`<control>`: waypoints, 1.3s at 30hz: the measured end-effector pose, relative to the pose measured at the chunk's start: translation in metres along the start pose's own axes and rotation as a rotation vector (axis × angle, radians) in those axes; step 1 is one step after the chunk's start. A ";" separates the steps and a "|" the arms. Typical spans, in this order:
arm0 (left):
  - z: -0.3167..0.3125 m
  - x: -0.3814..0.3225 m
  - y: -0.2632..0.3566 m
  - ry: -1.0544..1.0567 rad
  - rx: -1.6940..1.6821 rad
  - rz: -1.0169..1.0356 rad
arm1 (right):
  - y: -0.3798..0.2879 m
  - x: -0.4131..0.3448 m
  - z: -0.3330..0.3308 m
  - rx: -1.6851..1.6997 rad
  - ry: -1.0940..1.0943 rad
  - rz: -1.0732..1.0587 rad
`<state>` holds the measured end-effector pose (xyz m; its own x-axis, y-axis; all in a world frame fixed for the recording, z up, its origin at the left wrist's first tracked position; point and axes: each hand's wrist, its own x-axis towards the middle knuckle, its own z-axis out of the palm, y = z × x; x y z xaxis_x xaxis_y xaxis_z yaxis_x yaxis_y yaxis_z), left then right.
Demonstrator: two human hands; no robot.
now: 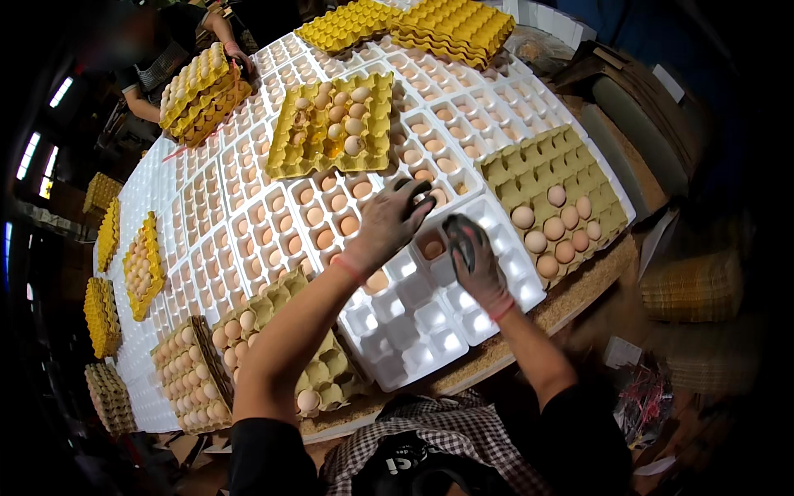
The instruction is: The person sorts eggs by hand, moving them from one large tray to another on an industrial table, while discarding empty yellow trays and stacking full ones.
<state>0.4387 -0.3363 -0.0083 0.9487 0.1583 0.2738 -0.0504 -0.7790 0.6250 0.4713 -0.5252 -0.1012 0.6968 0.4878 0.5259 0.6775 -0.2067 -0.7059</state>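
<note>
Both my hands wear thin gloves with dark palms and fingertips. My left hand (pixel 397 211) hovers over a white foam egg tray, thumb and fingers apart, beside an egg (pixel 438 197) in its cell. My right hand (pixel 476 266) is above a mostly unfilled foam tray (pixel 428 317), its fingers curled; whether an egg is inside them is hidden. A brown egg (pixel 432 249) lies in a cell just left of my right hand. To the right, an olive pulp tray (pixel 533 167) holds several loose eggs (pixel 554 228).
A yellow pulp tray (pixel 279 152) with broken, leaking eggs lies across filled foam trays. Yellow tray stacks (pixel 453 28) stand at the far edge. Another person (pixel 146 80) holds stacked egg trays (pixel 201 93) at far left. More egg-filled pulp trays (pixel 192 378) sit near left.
</note>
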 end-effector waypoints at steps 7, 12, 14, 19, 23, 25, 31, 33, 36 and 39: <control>0.103 0.070 -0.016 -0.440 0.460 -0.020 | -0.021 -0.052 -0.018 -0.095 -0.238 0.041; 0.019 0.001 -0.033 -0.046 0.038 0.032 | -0.024 -0.052 0.010 -0.556 -0.507 -0.124; -0.055 -0.052 -0.039 -0.002 -0.095 -0.077 | -0.026 -0.045 0.014 -0.580 -0.431 -0.106; -0.204 -0.229 -0.088 0.502 -0.076 -0.485 | -0.104 -0.013 0.031 -0.434 -0.371 -0.244; -0.256 -0.359 -0.129 0.727 0.032 -0.686 | -0.213 0.004 0.131 0.084 -0.580 -0.570; -0.244 -0.359 -0.121 0.490 0.277 -0.745 | -0.233 0.000 0.202 -0.077 -0.529 -0.747; -0.220 -0.353 -0.130 -0.050 0.683 -0.308 | -0.268 0.038 0.231 0.005 -0.996 -0.169; -0.212 -0.349 -0.139 -0.074 0.713 -0.224 | -0.245 0.031 0.234 -0.090 -1.025 -0.482; -0.210 -0.328 -0.144 -0.200 0.766 -0.203 | -0.243 0.022 0.242 -0.339 -0.970 -0.709; -0.211 -0.324 -0.151 -0.096 0.695 -0.127 | -0.239 0.021 0.250 -0.304 -0.870 -0.727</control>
<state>0.0730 -0.1421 -0.0366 0.9589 0.2444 0.1441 0.2428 -0.9697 0.0287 0.2654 -0.2540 -0.0401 -0.1928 0.9657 0.1742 0.9603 0.2221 -0.1688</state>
